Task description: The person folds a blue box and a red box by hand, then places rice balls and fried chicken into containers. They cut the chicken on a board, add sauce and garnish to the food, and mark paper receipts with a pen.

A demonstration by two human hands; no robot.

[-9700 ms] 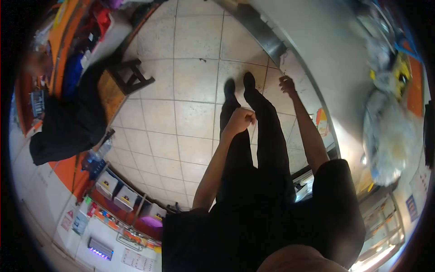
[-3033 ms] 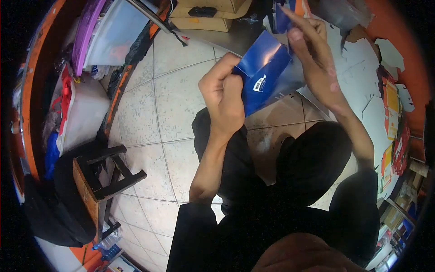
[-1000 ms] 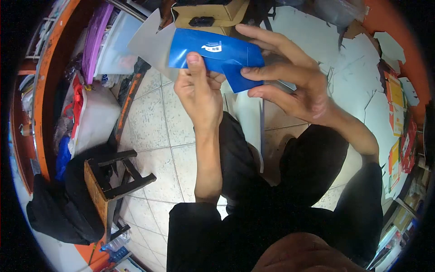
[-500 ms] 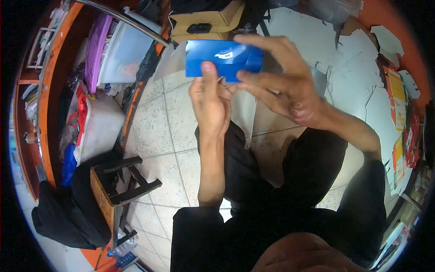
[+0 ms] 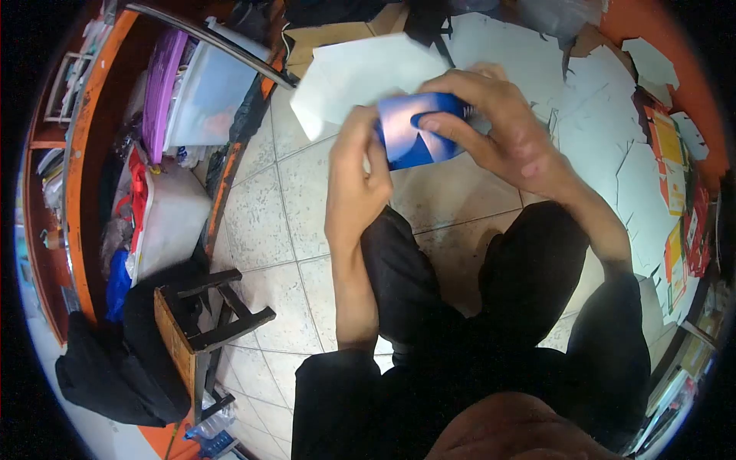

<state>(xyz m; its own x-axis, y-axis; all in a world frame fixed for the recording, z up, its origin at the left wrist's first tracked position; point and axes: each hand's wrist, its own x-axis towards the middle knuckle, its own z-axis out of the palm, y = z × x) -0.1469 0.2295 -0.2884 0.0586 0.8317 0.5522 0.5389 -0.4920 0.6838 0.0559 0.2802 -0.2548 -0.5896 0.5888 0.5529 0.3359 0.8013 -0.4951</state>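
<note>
A glossy blue box, small and flat-sided, is held in front of me between both hands. My left hand is closed at its left end, fingertips along the edge. My right hand grips the right end, thumb lying across the face and fingers behind. Light glares on the blue surface and motion blurs it a little. Just beyond the box, a white sheet with angled corners spreads out, its lower edge overlapped by my hands.
At left are a shelf with an orange frame, plastic bins and a small wooden stool. A cardboard box stands ahead. Torn white boards lie at right over the tiled floor.
The blue box has come lower and to the right, and is turned in my hands. My left thumb has left its face; my right thumb now presses there. The white sheet has swung into wider view.
</note>
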